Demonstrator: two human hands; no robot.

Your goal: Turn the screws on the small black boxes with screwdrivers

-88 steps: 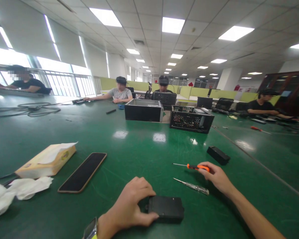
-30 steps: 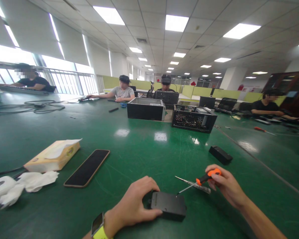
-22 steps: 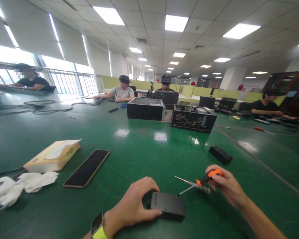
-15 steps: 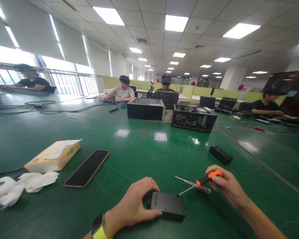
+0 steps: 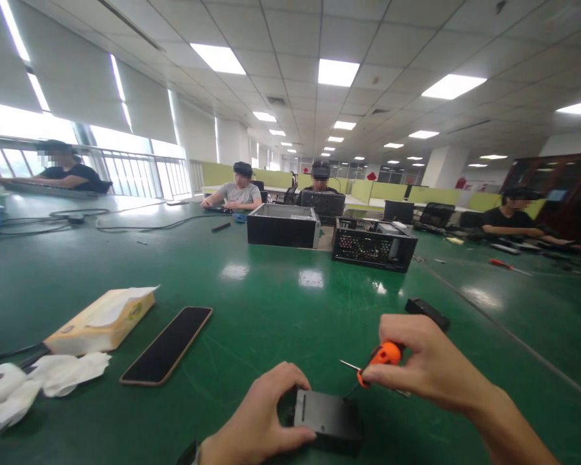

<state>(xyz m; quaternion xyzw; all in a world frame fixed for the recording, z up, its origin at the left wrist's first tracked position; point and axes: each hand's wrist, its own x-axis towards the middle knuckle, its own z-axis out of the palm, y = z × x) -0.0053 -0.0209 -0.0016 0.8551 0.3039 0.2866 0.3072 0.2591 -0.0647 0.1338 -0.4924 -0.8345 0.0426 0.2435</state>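
The black box [image 5: 328,413] lies flat on the green table [image 5: 271,323], toward the near edge and a little right of the middle. The left hand [image 5: 261,416] is clamped on the box's left end, thumb at the near side and fingers around the far side. The right hand [image 5: 423,365] has thumb and fingers closed on the orange screwdriver [image 5: 387,353], whose shaft slants down toward the box's far side.

The box looks stiff, likely hard plastic or painted metal, and probably light enough to slide or twist; its left end, pinched across the width, seems a sound place to brace it. The smooth faces may be slightly slippery. The screwdriver's thick handle should give good purchase.

The shaft is faint and blurred, so whether its tip touches the box cannot be told. Left fingers and palm partly hide the box's left end, and its right end is blurred and dark. A thin tool [image 5: 349,364] lies mostly behind the right hand, which also overlaps a black block [image 5: 426,310] toward the table's right side. The watch [image 5: 188,453] and the table's near edge are cut off below.
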